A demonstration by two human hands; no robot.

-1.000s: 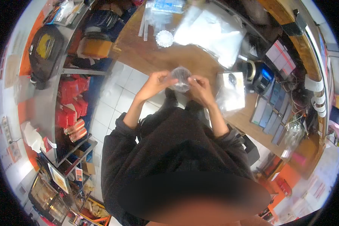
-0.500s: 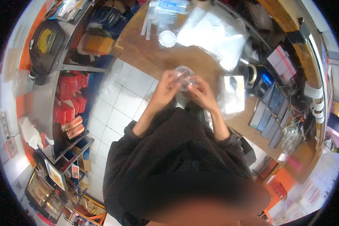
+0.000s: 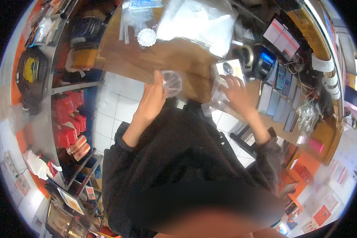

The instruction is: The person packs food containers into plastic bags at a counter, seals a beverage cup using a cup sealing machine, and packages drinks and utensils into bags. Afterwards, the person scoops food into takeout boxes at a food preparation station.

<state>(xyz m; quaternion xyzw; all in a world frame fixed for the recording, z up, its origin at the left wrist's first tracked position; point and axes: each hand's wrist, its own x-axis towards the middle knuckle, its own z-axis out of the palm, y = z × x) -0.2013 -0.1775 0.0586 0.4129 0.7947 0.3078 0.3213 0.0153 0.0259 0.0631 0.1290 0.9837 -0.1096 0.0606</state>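
Note:
A round, clear plastic piece [image 3: 172, 82] is held at its left side by my left hand [image 3: 152, 97], above the front edge of the wooden table [image 3: 127, 59]. My right hand [image 3: 238, 96] reaches over a white box [image 3: 237, 69] and the clear plastic bag [image 3: 219, 90] beside it. Its fingers are spread on or just over the bag; whether they grip it cannot be made out. A white lacy doily [image 3: 146, 37] lies farther back on the table.
Large clear plastic sheets [image 3: 198, 23] cover the table's back. To the right stand a dark device with a blue screen [image 3: 265, 63], a monitor [image 3: 281, 38] and loose cables. A metal shelf with red packets [image 3: 69, 121] is on the left.
My right hand has left the clear piece and moved right to the box and bag. My left hand still holds the piece. The whole view has shifted as the head turned.

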